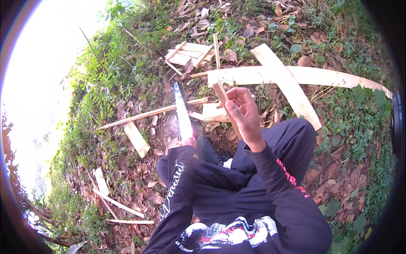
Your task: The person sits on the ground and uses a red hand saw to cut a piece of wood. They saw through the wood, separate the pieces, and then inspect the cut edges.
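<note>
My right hand (243,111) is raised in front of me, shut on a narrow pale wooden slat (221,94) that runs slantwise through the fist, its upper end pointing up and left. My left hand (191,142) is mostly hidden behind my black sleeve and grips the handle of a long flat blade (182,111), which points upward. Blade and slat stand apart, the blade to the slat's left. Both arms wear black sleeves with white and pink print.
I crouch on ground covered in dry leaves and green weeds. A long curved plank (313,75) and a crossing board (287,84) lie ahead, with a pile of offcuts (188,54) and thin strips (139,116) around. My black shoe (207,150) shows below the hands.
</note>
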Tool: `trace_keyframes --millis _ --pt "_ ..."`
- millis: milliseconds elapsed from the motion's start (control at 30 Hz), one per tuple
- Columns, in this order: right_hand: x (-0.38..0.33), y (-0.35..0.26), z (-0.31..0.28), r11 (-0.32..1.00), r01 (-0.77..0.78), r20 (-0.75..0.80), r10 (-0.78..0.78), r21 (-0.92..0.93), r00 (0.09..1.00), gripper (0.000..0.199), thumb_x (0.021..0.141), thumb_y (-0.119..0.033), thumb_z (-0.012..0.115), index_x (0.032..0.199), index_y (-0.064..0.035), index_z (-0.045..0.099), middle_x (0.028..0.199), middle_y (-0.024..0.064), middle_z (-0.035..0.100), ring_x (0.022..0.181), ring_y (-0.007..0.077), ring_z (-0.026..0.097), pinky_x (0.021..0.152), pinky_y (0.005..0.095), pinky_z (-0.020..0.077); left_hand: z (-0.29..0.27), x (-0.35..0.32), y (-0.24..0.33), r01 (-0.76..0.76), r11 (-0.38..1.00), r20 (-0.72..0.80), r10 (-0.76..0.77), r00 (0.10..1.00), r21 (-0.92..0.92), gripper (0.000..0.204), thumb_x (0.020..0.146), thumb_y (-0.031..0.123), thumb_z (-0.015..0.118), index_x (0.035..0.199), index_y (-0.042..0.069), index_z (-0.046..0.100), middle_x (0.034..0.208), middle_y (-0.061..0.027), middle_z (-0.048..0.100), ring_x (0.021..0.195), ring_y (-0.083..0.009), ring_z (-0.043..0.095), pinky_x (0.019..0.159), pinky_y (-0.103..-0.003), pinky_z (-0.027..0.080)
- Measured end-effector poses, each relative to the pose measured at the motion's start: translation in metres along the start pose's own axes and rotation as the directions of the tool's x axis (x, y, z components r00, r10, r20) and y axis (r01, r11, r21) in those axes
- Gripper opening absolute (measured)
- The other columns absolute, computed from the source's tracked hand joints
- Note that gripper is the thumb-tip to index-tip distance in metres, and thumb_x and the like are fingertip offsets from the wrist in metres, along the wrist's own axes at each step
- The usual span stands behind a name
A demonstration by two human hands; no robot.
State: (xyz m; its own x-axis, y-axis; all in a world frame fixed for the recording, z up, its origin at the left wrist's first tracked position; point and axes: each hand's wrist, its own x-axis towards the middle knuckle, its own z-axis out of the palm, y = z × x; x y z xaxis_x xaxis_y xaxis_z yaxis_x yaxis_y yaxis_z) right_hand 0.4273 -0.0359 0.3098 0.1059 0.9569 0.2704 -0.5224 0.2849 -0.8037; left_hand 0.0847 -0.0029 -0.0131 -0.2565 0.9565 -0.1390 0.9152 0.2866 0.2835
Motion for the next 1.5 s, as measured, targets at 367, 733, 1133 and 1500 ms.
trace_keyframes --millis 367,733,1133,1500 --pt "-0.004 0.009 0.0 0.998 -0.041 -0.031 0.04 -0.037 0.999 0.022 0.096 -0.014 0.059 0.112 -0.0019 0.049 0.094 0.0013 0.056 0.081 0.0035 0.052 0.071 0.0193 0.0432 -0.003 0.01 0.023 -0.002 1.0 0.061 0.001 0.998 0.022 0.033 0.08 0.029 0.061 0.086 -0.003 0.067 0.089 -0.028 0.066 0.089 -0.0431 0.063 0.085 -0.05 0.047" --pt "-0.006 0.013 0.008 0.998 -0.06 -0.025 0.06 -0.004 0.998 0.022 0.097 -0.015 0.058 0.112 -0.0027 0.05 0.093 0.0024 0.058 0.081 0.0046 0.053 0.071 0.0201 0.0438 -0.009 0.007 0.02 0.01 0.999 0.079 -0.013 0.997 0.035 0.031 0.079 0.029 0.064 0.087 -0.001 0.067 0.09 -0.0265 0.066 0.089 -0.0414 0.063 0.085 -0.05 0.048" --pt "-0.005 0.018 0.009 0.997 -0.025 -0.024 0.024 -0.075 0.999 0.025 0.097 -0.022 0.056 0.113 -0.0043 0.049 0.093 0.0058 0.062 0.071 0.0061 0.053 0.067 0.0217 0.0455 -0.01 0.004 0.025 0.01 0.999 0.096 -0.013 0.995 0.035 0.03 0.078 0.029 0.066 0.089 0.001 0.067 0.092 -0.025 0.066 0.089 -0.0399 0.064 0.084 -0.05 0.048" --pt "-0.004 0.021 0.008 0.997 -0.039 -0.035 0.037 -0.061 0.999 0.025 0.097 -0.021 0.056 0.113 -0.0044 0.048 0.093 0.0062 0.062 0.072 0.006 0.054 0.067 0.0219 0.0455 -0.01 0.003 0.02 0.008 0.999 0.1 -0.012 0.995 0.039 0.03 0.079 0.028 0.064 0.09 0.001 0.067 0.092 -0.0252 0.066 0.089 -0.0406 0.064 0.084 -0.05 0.048"
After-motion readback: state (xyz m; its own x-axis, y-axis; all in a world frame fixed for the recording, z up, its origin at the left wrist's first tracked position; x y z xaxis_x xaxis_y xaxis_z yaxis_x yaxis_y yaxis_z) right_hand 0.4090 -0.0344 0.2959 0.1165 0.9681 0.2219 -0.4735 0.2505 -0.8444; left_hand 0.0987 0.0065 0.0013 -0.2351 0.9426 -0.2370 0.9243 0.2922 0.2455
